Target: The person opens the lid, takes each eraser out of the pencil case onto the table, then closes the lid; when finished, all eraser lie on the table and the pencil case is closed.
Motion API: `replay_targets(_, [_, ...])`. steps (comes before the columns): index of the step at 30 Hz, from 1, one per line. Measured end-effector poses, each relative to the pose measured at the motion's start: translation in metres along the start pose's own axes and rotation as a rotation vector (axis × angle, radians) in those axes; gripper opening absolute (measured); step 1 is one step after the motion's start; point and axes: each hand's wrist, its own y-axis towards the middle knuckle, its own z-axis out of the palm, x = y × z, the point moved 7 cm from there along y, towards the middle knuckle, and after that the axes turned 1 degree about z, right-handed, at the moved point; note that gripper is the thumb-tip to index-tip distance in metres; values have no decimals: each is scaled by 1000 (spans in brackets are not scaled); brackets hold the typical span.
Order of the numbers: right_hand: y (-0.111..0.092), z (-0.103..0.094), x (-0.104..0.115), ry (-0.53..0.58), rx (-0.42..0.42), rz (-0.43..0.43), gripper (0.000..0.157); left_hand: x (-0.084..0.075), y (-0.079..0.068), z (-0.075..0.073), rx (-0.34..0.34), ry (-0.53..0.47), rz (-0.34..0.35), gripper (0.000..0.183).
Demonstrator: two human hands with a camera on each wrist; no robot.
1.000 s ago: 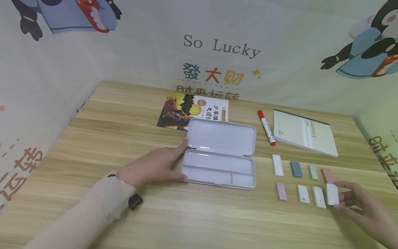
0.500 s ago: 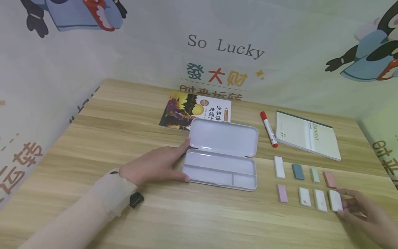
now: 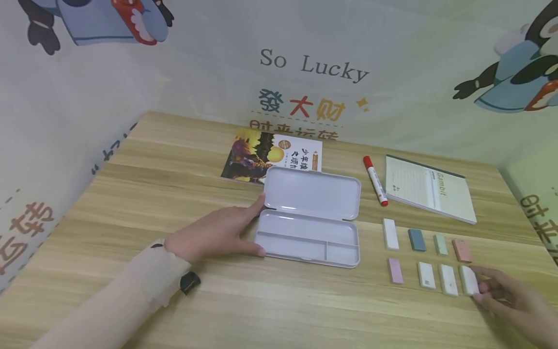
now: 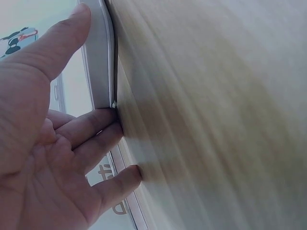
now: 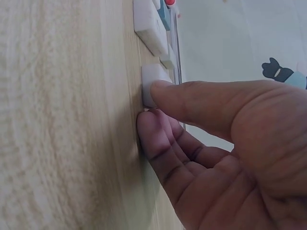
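In the head view my left hand (image 3: pixel 215 231) lies along the left side of an open, pale grey-white pencil case (image 3: pixel 305 251). The left wrist view shows the thumb on the case's side wall (image 4: pixel 101 57) and the other fingers loosely extended at its edge. My right hand (image 3: pixel 512 295) pinches a white eraser (image 3: pixel 469 280) at the right end of the front row; in the right wrist view the thumb presses on this eraser (image 5: pixel 153 79), close over the tabletop. Left of it lie two white erasers (image 3: pixel 448 280) and a pink-purple one (image 3: pixel 395 271).
Behind is a row of erasers: white (image 3: pixel 390 234), blue (image 3: pixel 416 240), light green (image 3: pixel 441 245) and salmon pink (image 3: pixel 462 250). A red-capped marker (image 3: pixel 376 182) and a notebook (image 3: pixel 429 189) lie further back. A picture book (image 3: pixel 253 155) is partly behind the case's raised lid (image 3: pixel 312 192).
The white eraser in my right hand has moved down toward the table and nearer me, away from the salmon pink one, lining up with the front row. My left hand stays at the pencil case.
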Motion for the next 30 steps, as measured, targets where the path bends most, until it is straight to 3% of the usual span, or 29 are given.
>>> replay_targets(9, [4, -9, 5, 6, -31, 17, 81, 0, 1, 1, -6, 11, 8, 119])
replay_targets(11, [7, -15, 9, -9, -87, 40, 75, 0, 1, 1, -7, 10, 7, 119])
replay_targets(14, [20, -27, 22, -46, -201, 29, 46, 1, 1, 1, -6, 6, 5, 119])
replay_targets(17, [42, -30, 42, -93, -221, 43, 21, 1, 1, 1, -4, 4, 4, 119])
replay_targets(20, [68, -25, 65, -125, -176, 49, 28, 1, 1, 1, -3, 4, 8, 119])
replay_targets(23, [97, -16, 88, -87, -139, 31, 29, 1, 1, 1, -2, 6, 10, 119])
replay_targets(30, [166, 22, 133, -26, -53, -59, 30, -1, 1, -1, 2, 13, 6, 118])
